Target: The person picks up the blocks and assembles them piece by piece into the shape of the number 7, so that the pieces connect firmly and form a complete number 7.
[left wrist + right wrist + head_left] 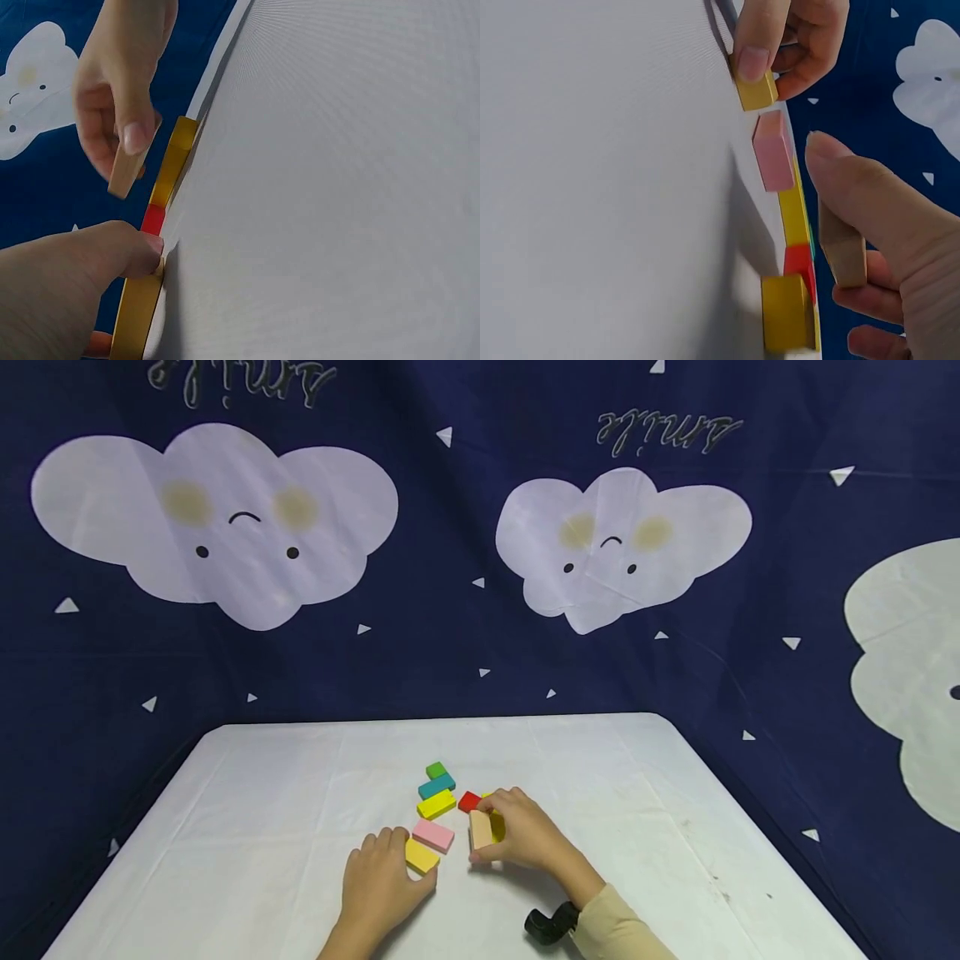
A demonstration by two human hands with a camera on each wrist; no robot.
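In the head view my left hand (380, 878) pinches a yellow block (422, 857) lying on the white table, thumb on one side and fingers on the other. My right hand (523, 832) holds a plain wooden block (481, 830) between thumb and fingers; the right wrist view shows this wooden block (842, 244) raised off the tabletop. A pink block (432, 836) lies between the hands, close to the left fingers. Beneath the right hand sits another yellow block (498, 827), partly covered. A red block (469, 802) is just beyond the right fingertips.
Farther back lie a yellow block (437, 804), a teal block (437, 786) and a green block (436, 770), close together. The white table (285, 777) ends at a dark blue cloth (435, 677) with clouds. A black strap piece (551, 924) is at the right wrist.
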